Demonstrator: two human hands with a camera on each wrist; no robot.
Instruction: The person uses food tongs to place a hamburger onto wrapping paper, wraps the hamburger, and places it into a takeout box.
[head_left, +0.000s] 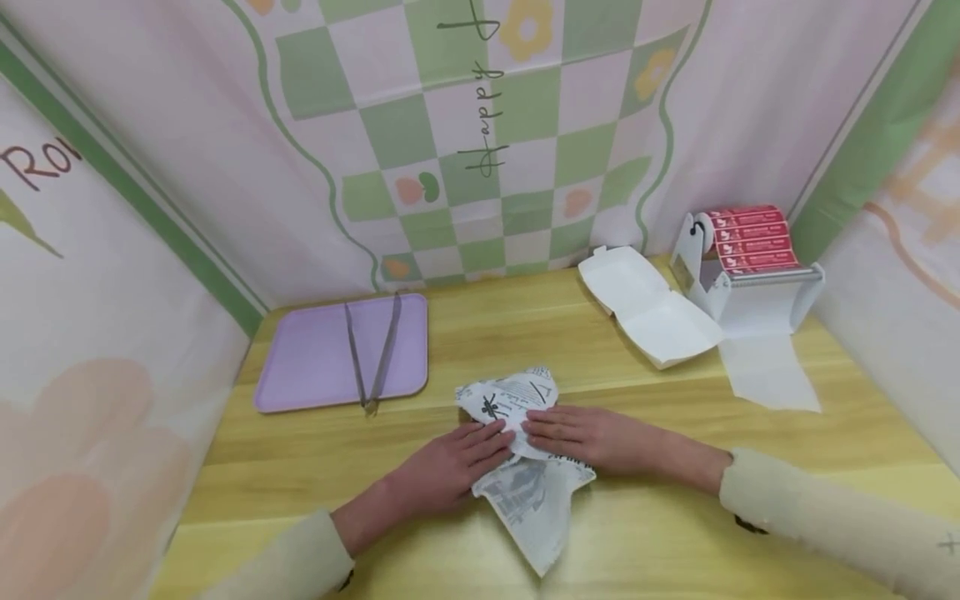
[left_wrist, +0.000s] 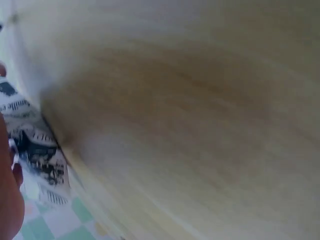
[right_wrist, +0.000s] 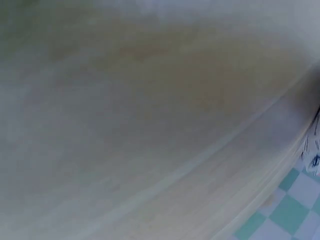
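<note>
A printed newspaper-style sheet of wrapping paper (head_left: 529, 508) lies folded on the table in the middle of the head view. Its near end tapers to a loose point, and its far part bulges up under the folds; whatever lies inside is hidden. My left hand (head_left: 453, 462) rests on the paper's left side with fingers extended. From the right, my right hand (head_left: 592, 435) lays straight fingers on the folded top, its fingertips close to those of the left. In the left wrist view, part of the left hand (left_wrist: 9, 195) shows beside the printed paper (left_wrist: 40, 155).
A purple tray (head_left: 307, 358) with metal tongs (head_left: 386, 350) across it sits at the back left. Toward the back right is an opened white takeaway box (head_left: 667, 325). Beside it stands a dispenser (head_left: 768, 300) with a roll of red labels (head_left: 753, 239). Printed curtains (head_left: 457, 125) surround the wooden table.
</note>
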